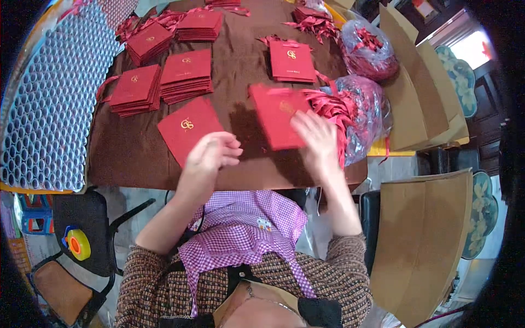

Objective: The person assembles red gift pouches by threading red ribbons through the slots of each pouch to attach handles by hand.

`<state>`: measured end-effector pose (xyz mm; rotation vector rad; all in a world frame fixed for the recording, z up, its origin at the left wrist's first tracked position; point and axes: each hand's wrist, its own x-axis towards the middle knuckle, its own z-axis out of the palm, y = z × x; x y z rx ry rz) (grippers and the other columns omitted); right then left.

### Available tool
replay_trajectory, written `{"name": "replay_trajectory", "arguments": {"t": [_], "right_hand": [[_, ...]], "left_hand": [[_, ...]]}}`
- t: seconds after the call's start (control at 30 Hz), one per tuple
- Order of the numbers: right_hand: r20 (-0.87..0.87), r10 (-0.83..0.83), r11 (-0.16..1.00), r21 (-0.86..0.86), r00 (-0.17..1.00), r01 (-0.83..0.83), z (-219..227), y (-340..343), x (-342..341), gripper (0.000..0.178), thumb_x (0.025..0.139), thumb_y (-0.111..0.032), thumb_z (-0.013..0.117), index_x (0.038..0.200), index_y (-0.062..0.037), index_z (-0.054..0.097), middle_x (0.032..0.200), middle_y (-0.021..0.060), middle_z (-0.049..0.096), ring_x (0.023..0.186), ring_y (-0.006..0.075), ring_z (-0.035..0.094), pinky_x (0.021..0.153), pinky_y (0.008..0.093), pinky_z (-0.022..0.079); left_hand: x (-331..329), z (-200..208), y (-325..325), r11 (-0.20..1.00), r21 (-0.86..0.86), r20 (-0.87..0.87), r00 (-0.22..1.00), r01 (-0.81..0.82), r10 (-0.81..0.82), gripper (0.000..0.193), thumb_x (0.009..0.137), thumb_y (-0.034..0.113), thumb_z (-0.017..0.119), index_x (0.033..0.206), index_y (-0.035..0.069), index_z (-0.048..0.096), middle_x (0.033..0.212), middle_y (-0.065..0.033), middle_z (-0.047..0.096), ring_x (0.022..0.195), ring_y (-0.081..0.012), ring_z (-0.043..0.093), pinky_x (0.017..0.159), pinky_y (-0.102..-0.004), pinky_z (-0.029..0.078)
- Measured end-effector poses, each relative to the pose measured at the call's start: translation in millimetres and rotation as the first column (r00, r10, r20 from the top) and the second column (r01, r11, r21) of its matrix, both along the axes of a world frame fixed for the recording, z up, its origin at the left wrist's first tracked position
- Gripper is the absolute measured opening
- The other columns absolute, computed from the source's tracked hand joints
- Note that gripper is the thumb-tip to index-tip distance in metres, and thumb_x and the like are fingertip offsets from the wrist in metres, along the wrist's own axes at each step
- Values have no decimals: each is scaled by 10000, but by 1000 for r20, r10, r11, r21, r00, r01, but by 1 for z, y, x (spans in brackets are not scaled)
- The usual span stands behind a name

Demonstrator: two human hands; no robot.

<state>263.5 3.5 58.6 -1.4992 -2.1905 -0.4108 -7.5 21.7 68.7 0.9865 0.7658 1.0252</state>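
A red paper gift bag [276, 123] with a gold emblem is tilted above the table's near edge, blurred by motion. My right hand [317, 139] grips its right side, fingers across the front and thumb hidden. My left hand [210, 153] is half curled with its fingers apart, and nothing shows in it. It hovers over the lower right edge of another red gift bag [188, 123], which lies slanted on the brown cloth. Beside my right hand, a heap of red ribbons [336, 109] spills from a clear plastic bag [369, 104].
Stacks of red bags [186, 68] stand at the far left of the brown-covered table [240, 49]. One more stack [291, 57] is at the far right. A tray of small round tubes [49, 115] borders the left side. Cardboard boxes [424, 235] stand at right.
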Motion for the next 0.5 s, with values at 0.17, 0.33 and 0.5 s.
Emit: {"name": "replay_trajectory", "arguments": {"t": [0.17, 0.33, 0.5], "right_hand": [[66, -190, 940, 300, 980, 162, 10, 105, 68, 580, 720, 69, 515, 1234, -192, 586, 1279, 39, 562, 1180, 252, 502, 953, 407, 351], [228, -271, 949, 226, 935, 220, -31, 194, 106, 621, 763, -38, 585, 1333, -263, 487, 1373, 9, 471, 1251, 233, 429, 966, 450, 355], [231, -205, 918, -291, 951, 269, -67, 217, 120, 613, 822, -174, 623, 1389, -274, 412, 1440, 27, 395, 1327, 277, 354, 1015, 496, 330]], "left_hand": [[-44, 92, -13, 689, 649, 211, 946, -323, 245, 380, 951, 397, 422, 891, 37, 531, 920, -136, 521, 778, -248, 512, 759, -373, 445], [-65, 137, -9, 699, 626, 418, 906, -346, 73, 265, 922, 316, 420, 841, 94, 539, 868, -78, 520, 721, -195, 482, 660, -349, 464], [-78, 128, 5, 690, 638, 394, 915, -342, 89, 256, 912, 323, 448, 840, 99, 550, 869, -82, 530, 727, -199, 490, 663, -355, 462]]}}
